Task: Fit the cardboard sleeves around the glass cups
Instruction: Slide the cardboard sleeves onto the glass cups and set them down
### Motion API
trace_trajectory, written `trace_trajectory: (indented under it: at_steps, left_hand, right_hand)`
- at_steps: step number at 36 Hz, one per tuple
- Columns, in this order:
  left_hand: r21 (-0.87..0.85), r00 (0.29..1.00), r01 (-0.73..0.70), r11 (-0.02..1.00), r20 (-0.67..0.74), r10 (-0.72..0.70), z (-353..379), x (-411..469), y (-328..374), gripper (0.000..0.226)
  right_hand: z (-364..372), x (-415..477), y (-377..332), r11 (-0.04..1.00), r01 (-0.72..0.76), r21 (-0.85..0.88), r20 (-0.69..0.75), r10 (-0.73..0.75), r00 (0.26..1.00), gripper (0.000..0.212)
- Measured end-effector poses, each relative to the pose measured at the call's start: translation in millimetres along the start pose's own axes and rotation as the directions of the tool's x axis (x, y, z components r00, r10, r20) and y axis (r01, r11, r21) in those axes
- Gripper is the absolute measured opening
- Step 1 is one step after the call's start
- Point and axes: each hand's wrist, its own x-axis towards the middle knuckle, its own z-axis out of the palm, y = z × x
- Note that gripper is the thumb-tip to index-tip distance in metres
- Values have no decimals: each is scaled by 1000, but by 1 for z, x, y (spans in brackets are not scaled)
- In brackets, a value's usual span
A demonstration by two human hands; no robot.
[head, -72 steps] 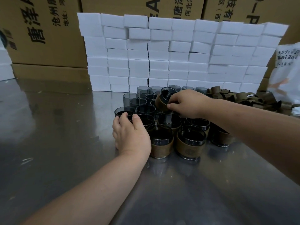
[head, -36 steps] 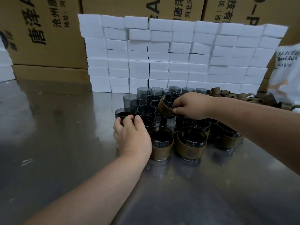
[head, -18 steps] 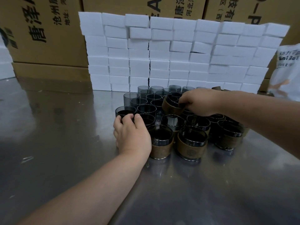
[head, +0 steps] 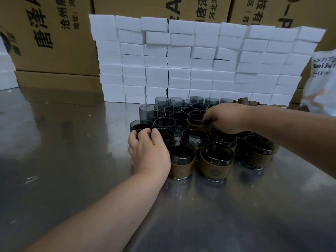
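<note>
Rows of smoky grey glass cups point(head: 170, 122) stand packed together on the shiny steel surface point(head: 72, 160), just in front of the wall of white foam blocks point(head: 200, 60). The cups nearest the wall are bare. Those farthest from it wear brown cardboard sleeves point(head: 215, 168) round their lower halves, with the glass rims showing above.

The left hand point(head: 149, 153) lies at the corner of the group farthest from the wall, below the wall's left half. Its fingers are curled over the near rim of a bare front cup point(head: 141, 125), and its thumb point(head: 155, 132) touches the rim of the cup beside it. The palm hides what is beneath it.

The right hand point(head: 225, 119) reaches in from the side of the wall's right end. Its fingertips pinch the rim of a tilted sleeved cup point(head: 197, 120), which it holds above the middle of the group, mouth turned toward the camera.

A heap of loose brown sleeve bands point(head: 244, 101) lies at the foot of the wall, toward its right end. Past that end stands a white printed plastic bag point(head: 321, 84). Large brown cardboard cartons with black lettering point(head: 54, 33) rise behind the wall.
</note>
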Motion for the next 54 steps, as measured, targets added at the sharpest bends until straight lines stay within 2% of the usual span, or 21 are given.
trace_trajectory:
  at_steps: [11,14,21,27,35,38,40,43,46,50,54]
  left_hand:
    - [3,1000,-5,1000,0,5,0,-1,2,41]
    - [3,1000,3,1000,0,-3,-1,-1,2,41]
    - [6,1000,1,1000,4,-1,0,-1,1,41]
    - [5,1000,3,1000,8,-3,0,-2,0,42]
    - [-41,1000,21,999,6,-21,0,-3,1,40]
    - [-65,1000,25,998,-2,-25,0,-3,0,41]
    - [-83,999,28,996,-12,-29,0,-3,0,41]
    - [-101,999,35,994,-20,-37,1,-2,-1,40]
    - [-106,1000,22,994,-8,-23,2,-1,-3,38]
    - [-120,1000,15,993,-9,-16,3,-1,-4,36]
    - [-104,1000,0,995,-14,-2,3,-1,-4,34]
  right_hand:
    - [14,7,-4,995,-32,97,36,29,999,46]
    - [13,9,-5,990,-26,137,48,20,999,42]
    - [15,12,9,964,-21,264,-88,45,995,35]
    - [9,3,57,937,-170,306,-283,260,923,29]
    - [25,-24,134,855,-463,235,-260,514,818,30]
    - [40,-37,165,823,-528,207,-271,567,778,31]
    - [50,-46,184,811,-547,206,-285,585,759,35]
    - [71,-58,206,831,-530,170,-303,556,774,44]
    - [94,-66,218,804,-587,92,-255,589,767,50]
    - [111,-60,222,791,-596,137,-189,612,768,71]
    - [112,-44,229,716,-677,171,-200,698,687,92]
